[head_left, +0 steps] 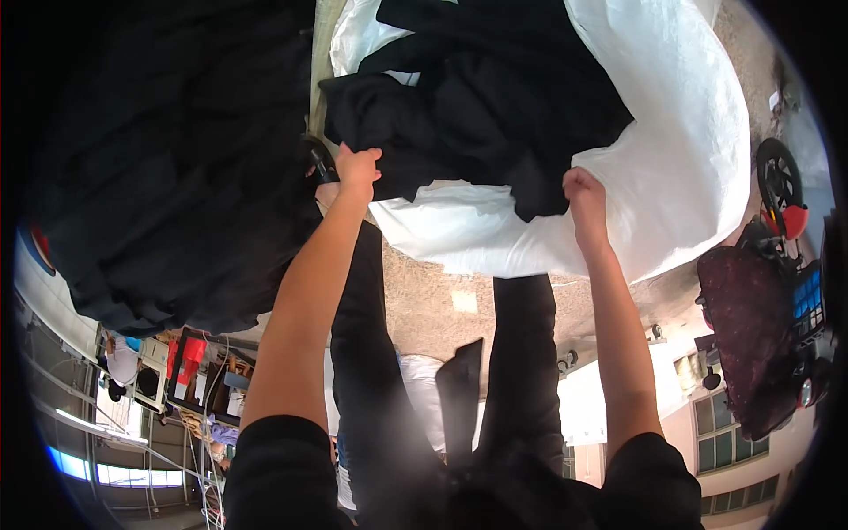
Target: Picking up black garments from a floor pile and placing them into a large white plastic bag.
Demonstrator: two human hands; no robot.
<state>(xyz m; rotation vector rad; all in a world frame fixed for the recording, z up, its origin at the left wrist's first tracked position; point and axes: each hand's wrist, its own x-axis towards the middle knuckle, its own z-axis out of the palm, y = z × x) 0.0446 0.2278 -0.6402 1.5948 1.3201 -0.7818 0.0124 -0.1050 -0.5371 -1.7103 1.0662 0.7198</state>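
Observation:
Black cloth (477, 106) lies bunched over a large white woven sack (689, 150), its lower edge hanging unevenly over the white material. My left hand (357, 170) is closed at the cloth's left side, with its fingers curled toward the fabric. On the other side, my right hand (585, 194) makes a fist at the cloth's right edge, close against the white sack. Both arms are stretched forward, and the fabric between the hands sags in folds. The fingertips of both hands are partly hidden.
A big heap of dark fabric (177, 159) fills the left side. At the right stand a scooter with a dark speckled cover (746, 340) and a wheel (779, 177). Concrete floor (424, 291) shows between my legs. Cluttered shelves (208, 375) appear lower left.

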